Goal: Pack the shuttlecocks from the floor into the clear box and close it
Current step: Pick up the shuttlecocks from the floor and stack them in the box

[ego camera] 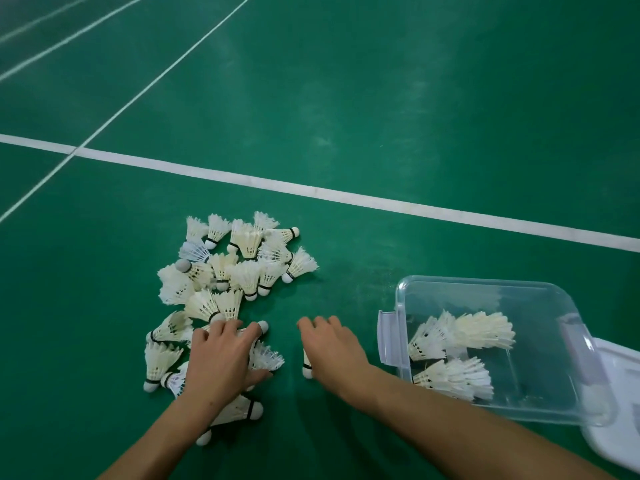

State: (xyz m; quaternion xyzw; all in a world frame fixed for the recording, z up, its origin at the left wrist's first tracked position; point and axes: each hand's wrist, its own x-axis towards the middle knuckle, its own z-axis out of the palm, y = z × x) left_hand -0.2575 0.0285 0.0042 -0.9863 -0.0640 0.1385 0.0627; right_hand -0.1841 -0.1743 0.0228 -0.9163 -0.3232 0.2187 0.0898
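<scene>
**Hands reach into shuttlecock pile as clear box waits to the right**

Two bare forearms stretch out over a green court floor (381, 98). The left hand (221, 362) lies spread on the near edge of the shuttlecock pile (228, 268), fingers fairly straight and pressing on several birds, nothing plainly clasped. The right hand (334, 351) hovers just beside the pile with fingers loosely extended; one shuttlecock (307, 367) shows beneath its palm, cork toward the camera, long axis running away from the person, though whether it is gripped cannot be told. The clear box (485, 289) stands open to the right, nearest the right hand, with a few shuttlecocks already inside. Its lid (623, 393) lies partly under the box's far corner. Most of the packing appears to remain, and the carry likely runs left to right.
</scene>
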